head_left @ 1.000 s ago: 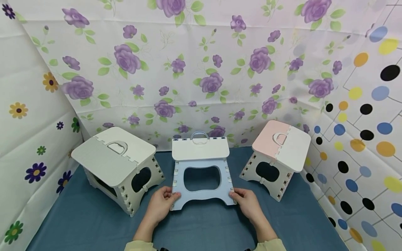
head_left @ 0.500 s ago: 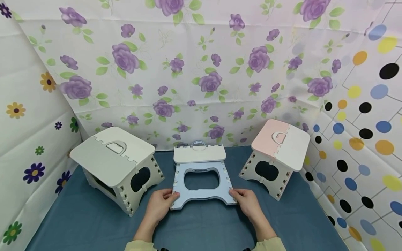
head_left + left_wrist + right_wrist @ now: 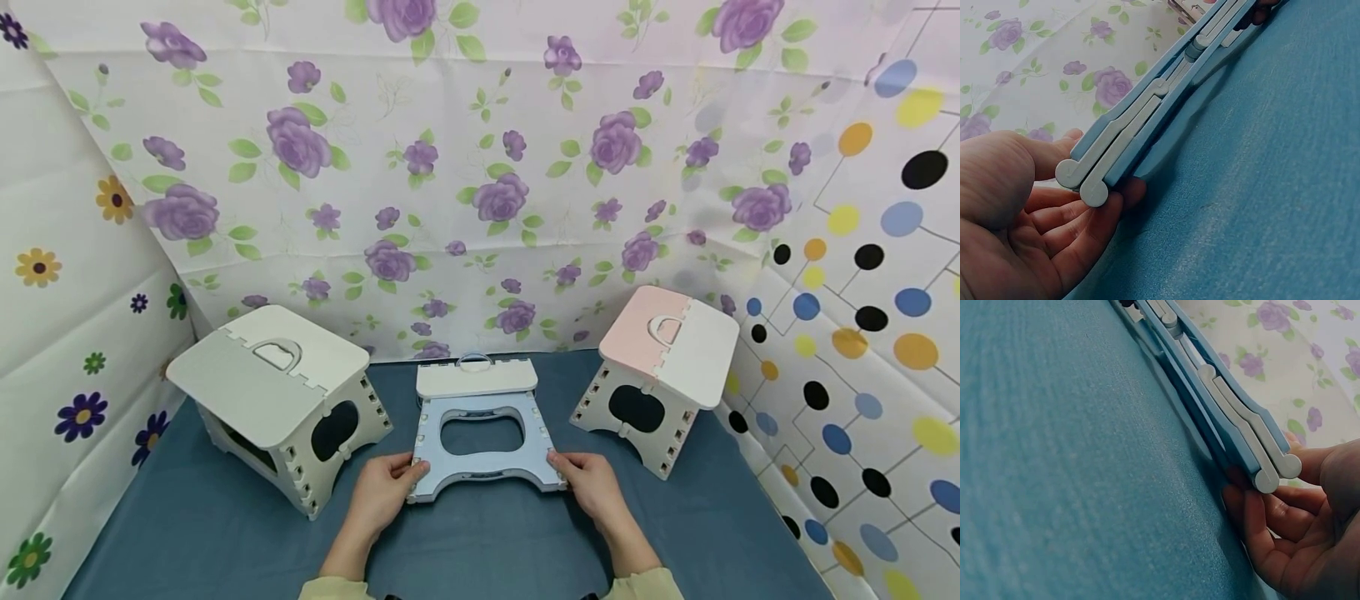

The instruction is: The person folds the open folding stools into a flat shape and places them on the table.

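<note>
A blue-and-white folding stool (image 3: 483, 467), folded flat, lies tilted low over the blue cloth in the head view, its white top part and loop handle at the far end. My left hand (image 3: 381, 492) pinches its near left corner, thumb on the upper face. At the near right corner my right hand (image 3: 592, 487) grips it the same way. In the left wrist view the folded legs (image 3: 1125, 128) show edge-on, with fingers curled beneath the rounded white feet. The right wrist view shows the opposite corner's feet (image 3: 1266, 480) between thumb and fingers.
To the left stands an unfolded grey-and-white folding stool (image 3: 273, 371). An unfolded pink-and-white one (image 3: 678, 342) stands to the right. Blue cloth (image 3: 491, 554) covers the surface. Patterned curtains (image 3: 457, 150) enclose the back and both sides.
The far end of the blue-and-white stool has tipped down toward the cloth, so the stool lies flatter. Both hands keep their grip at the near corners and have hardly moved.
</note>
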`<state>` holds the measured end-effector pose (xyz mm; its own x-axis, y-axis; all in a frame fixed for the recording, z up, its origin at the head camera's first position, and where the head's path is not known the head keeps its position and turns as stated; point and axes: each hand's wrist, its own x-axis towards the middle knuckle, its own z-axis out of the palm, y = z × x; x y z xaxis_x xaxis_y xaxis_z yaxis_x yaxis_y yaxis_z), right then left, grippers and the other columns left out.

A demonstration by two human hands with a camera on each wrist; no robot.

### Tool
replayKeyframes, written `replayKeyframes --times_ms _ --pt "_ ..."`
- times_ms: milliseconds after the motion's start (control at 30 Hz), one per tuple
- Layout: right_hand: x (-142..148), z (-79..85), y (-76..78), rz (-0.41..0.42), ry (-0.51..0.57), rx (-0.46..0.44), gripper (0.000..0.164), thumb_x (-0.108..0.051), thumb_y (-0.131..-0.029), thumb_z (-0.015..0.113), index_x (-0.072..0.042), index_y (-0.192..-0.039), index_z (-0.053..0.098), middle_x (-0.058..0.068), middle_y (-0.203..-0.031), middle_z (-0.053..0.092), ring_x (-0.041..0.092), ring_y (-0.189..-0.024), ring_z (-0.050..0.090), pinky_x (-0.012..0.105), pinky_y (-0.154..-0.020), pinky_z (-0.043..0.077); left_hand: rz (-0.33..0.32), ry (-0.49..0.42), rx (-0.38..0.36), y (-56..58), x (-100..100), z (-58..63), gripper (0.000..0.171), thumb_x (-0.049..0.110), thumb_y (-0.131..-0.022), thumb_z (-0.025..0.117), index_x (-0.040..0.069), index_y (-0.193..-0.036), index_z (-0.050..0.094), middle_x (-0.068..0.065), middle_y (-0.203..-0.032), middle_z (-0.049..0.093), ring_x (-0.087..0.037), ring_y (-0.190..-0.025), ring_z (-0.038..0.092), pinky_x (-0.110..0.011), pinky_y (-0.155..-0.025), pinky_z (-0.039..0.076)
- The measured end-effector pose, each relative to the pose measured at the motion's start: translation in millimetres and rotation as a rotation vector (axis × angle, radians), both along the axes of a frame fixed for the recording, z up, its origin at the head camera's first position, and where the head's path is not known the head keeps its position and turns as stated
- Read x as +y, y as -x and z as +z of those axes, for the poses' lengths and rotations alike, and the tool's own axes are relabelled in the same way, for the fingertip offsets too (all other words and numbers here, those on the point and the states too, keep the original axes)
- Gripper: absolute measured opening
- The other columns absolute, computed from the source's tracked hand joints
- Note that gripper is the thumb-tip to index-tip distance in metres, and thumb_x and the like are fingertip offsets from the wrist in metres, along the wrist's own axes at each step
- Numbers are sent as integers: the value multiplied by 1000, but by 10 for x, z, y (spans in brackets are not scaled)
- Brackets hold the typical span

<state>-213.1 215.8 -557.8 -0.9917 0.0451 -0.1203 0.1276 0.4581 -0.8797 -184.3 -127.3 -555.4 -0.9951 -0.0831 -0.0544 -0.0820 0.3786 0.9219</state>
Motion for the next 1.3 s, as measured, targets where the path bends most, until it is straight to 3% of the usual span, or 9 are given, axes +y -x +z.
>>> replayKeyframes --times_ms 200,400,700,1000,1300 --pt "3 -4 7 -2 -15 -12 45 -42 -106 69 0 -117 82 3 -96 74 15 -82 62 30 -70 50 -2 -11 -17 -7 -21 12 53 31 -102 77 -9 -136 68 -19 -122 76 -28 -108 74 -44 -85 62" --pt "33 6 10 18 -28 -36 49 -46 -103 72 -2 -124 80 5 -109 76 16 -87 66 34 -75 55 -6 -40 -39 -8 -34 26 60 33 -100 80 -9 -139 66 -14 -113 78 -19 -84 71 -37 -69 59" --pt "35 46 -23 115 -56 -1 57 -31 -92 88 2 -136 71 9 -119 75 18 -96 67 37 -80 57 -75 81 -18 -4 -44 15 64 27 -89 91 -9 -137 68 -5 -96 67 -18 -78 58 -33 -65 49" --pt "35 38 -46 164 -72 -10 81 -18 -76 100 1 -146 64 11 -132 70 22 -103 66 43 -88 55 -118 126 -13 -3 -42 14 87 18 -77 99 -11 -147 58 -9 -99 55 -21 -77 50 -32 -64 43" --pt "41 23 -35 172 -137 -4 85 -21 -76 100 0 -149 62 15 -138 66 26 -110 65 51 -95 53 -139 177 -34 -12 -44 35 100 21 -73 102 -8 -153 52 -9 -99 52 -21 -78 48 -34 -67 40"
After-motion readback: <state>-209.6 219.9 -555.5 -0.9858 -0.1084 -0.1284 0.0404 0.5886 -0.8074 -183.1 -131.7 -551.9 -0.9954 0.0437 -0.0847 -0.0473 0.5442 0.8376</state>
